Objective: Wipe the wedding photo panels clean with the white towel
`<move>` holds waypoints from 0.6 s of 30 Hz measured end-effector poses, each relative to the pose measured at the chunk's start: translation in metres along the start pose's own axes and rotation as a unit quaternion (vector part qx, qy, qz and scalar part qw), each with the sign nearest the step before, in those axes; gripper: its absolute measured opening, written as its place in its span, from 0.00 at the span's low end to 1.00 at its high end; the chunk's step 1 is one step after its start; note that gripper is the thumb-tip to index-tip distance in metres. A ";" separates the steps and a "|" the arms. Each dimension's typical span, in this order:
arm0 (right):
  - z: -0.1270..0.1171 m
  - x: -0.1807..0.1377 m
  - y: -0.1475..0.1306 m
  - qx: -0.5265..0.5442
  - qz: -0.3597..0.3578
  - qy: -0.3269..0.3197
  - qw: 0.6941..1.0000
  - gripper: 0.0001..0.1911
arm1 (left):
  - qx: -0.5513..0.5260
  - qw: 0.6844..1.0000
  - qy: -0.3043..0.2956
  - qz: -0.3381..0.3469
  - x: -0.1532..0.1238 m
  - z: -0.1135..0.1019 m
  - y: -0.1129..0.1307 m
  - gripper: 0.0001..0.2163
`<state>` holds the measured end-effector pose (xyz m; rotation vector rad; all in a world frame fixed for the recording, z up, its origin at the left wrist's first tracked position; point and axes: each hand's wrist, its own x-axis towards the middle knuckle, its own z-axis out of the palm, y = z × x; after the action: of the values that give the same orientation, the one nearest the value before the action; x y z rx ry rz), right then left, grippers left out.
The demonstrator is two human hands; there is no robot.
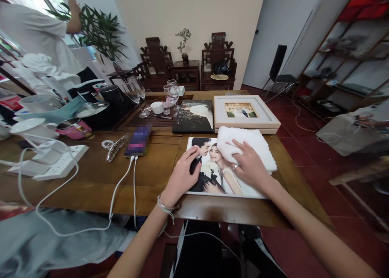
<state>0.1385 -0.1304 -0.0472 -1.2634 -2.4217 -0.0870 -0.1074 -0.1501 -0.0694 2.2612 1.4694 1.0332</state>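
A wedding photo print (209,176) of a couple lies flat near the front edge of the wooden table. My left hand (184,170) rests on the print's left part, fingers stretched out, holding nothing. A fluffy white towel (261,148) covers the print's upper right corner and reaches past it onto the table. Over the towel's left part lies my right hand (247,164), its fingers spread and pressed down on the cloth. Just behind the print are a dark photo panel (194,118) and a white framed photo (264,112).
To the left are a phone (137,140) with white cables, a hair clip (115,148) and a power strip (60,162). Wine glasses (172,93), a white bowl (157,107) and pots stand farther back. A person in a white shirt (36,31) stands at far left.
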 end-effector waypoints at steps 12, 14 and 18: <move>-0.011 -0.064 -0.073 0.084 -0.119 0.002 0.989 0.06 | 0.026 0.999 -0.036 -0.006 -0.002 0.001 -0.002 0.17; -0.011 -0.055 -0.062 0.072 -0.118 0.004 0.990 0.06 | 0.027 0.999 -0.039 -0.003 -0.002 0.000 -0.003 0.17; -0.010 -0.026 -0.019 0.023 -0.076 0.014 0.997 0.06 | 0.022 0.999 -0.037 -0.003 -0.002 0.001 -0.006 0.17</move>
<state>0.1398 -0.1640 -0.0459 -1.0493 -2.4778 -0.0900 -0.1110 -0.1493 -0.0742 2.2979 1.4801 0.9136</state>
